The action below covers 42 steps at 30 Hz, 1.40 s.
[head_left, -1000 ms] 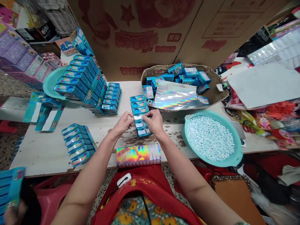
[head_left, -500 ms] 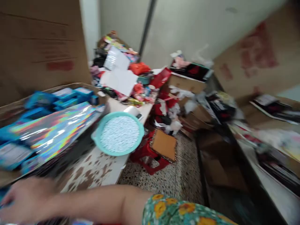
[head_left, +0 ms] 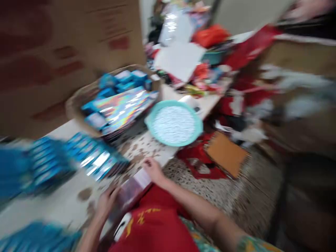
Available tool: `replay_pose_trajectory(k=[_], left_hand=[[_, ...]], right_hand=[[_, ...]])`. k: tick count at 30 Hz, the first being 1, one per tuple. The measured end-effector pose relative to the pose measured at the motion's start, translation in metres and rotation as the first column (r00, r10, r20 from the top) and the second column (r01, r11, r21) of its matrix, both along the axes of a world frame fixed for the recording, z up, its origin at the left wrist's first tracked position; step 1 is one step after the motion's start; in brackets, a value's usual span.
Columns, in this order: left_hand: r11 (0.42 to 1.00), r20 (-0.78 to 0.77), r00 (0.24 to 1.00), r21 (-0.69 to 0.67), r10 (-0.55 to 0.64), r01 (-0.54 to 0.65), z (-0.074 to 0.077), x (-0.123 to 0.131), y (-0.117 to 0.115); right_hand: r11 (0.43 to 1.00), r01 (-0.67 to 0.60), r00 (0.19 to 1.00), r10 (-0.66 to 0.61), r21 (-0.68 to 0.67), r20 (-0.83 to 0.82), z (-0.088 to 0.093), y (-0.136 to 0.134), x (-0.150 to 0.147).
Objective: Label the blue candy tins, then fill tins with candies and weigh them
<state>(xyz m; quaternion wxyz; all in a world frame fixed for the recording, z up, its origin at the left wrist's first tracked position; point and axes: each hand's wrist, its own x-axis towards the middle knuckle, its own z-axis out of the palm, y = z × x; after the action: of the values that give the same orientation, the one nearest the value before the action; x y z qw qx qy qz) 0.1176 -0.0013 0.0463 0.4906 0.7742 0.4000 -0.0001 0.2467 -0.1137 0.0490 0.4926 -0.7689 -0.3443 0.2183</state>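
My left hand (head_left: 108, 198) and my right hand (head_left: 153, 170) are in front of my red apron (head_left: 160, 227). Between them lies a flat, shiny packet (head_left: 133, 187) with a pale strip at its right end. The left fingers close on its left end and the right fingers pinch its pale end. Motion blur hides what is inside it. Just beyond the hands, rows of small blue packs (head_left: 93, 155) lie on the table (head_left: 70, 190). A turquoise basin (head_left: 149, 122) full of small whitish pieces stands past my right hand.
A round basket (head_left: 75, 105) holds blue packs and a rainbow-sheen sheet (head_left: 123, 106). More blue packs (head_left: 39, 239) lie at the near left. A red stool (head_left: 193, 162) with an orange-brown pad (head_left: 227, 154) stands right of the table. Cardboard (head_left: 86, 45) rises behind; clutter covers the far end.
My right hand has come back from the far left to in front of my apron. My left hand and the packet are now in view. The camera view has turned left and down.
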Motion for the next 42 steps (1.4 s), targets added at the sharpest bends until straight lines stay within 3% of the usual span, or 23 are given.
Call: replay_pose_trajectory(k=[2,3,6,10,13,17,22,26,33,39,42], left_hand=[[0.992,-0.144,0.985,0.088,0.099,-0.086,-0.001,-0.064,-0.001],[0.988,-0.194,0.974,0.122,0.116,-0.093,-0.003,-0.084,-0.002],[0.981,-0.2,0.97,0.165,0.137,-0.104,-0.014,-0.11,-0.003],[0.969,-0.075,0.983,0.195,0.169,-0.151,-0.02,-0.107,-0.015],[0.965,-0.043,0.992,0.242,0.117,-0.104,-0.023,-0.099,-0.026],[0.956,-0.075,0.991,0.281,0.113,-0.088,-0.032,-0.09,-0.028],[0.955,-0.091,0.992,0.289,0.089,-0.06,-0.034,-0.089,-0.026],[0.961,-0.07,0.998,0.277,0.003,0.016,-0.034,-0.091,-0.028],[0.974,-0.098,0.995,0.228,0.01,0.012,-0.044,-0.089,-0.021],[0.939,-0.084,0.996,0.338,-0.031,0.057,-0.031,-0.087,-0.018],[0.936,-0.112,0.994,0.349,-0.014,0.052,-0.029,-0.085,-0.016]], right_hand=[[0.991,-0.131,0.99,0.129,0.033,0.06,-0.025,-0.007,-0.011],[0.98,-0.195,0.973,0.186,0.048,0.138,-0.033,-0.005,-0.017],[0.932,-0.363,0.852,0.323,0.02,0.413,-0.038,0.009,-0.037],[0.849,-0.507,0.669,0.494,-0.146,0.555,-0.04,0.024,-0.059],[0.774,-0.595,0.627,0.616,-0.217,0.477,-0.054,0.027,-0.059],[0.716,-0.674,0.604,0.675,-0.179,0.424,-0.064,0.021,-0.051],[0.72,-0.663,0.579,0.667,-0.207,0.469,-0.062,0.015,-0.049],[0.736,-0.627,0.608,0.666,-0.254,0.432,-0.064,0.015,-0.047],[0.691,-0.679,0.612,0.719,-0.248,0.328,-0.062,0.018,-0.039],[0.715,-0.679,0.686,0.699,-0.168,0.2,-0.058,0.029,-0.033],[0.703,-0.697,0.679,0.71,-0.14,0.185,-0.056,0.034,-0.032]])
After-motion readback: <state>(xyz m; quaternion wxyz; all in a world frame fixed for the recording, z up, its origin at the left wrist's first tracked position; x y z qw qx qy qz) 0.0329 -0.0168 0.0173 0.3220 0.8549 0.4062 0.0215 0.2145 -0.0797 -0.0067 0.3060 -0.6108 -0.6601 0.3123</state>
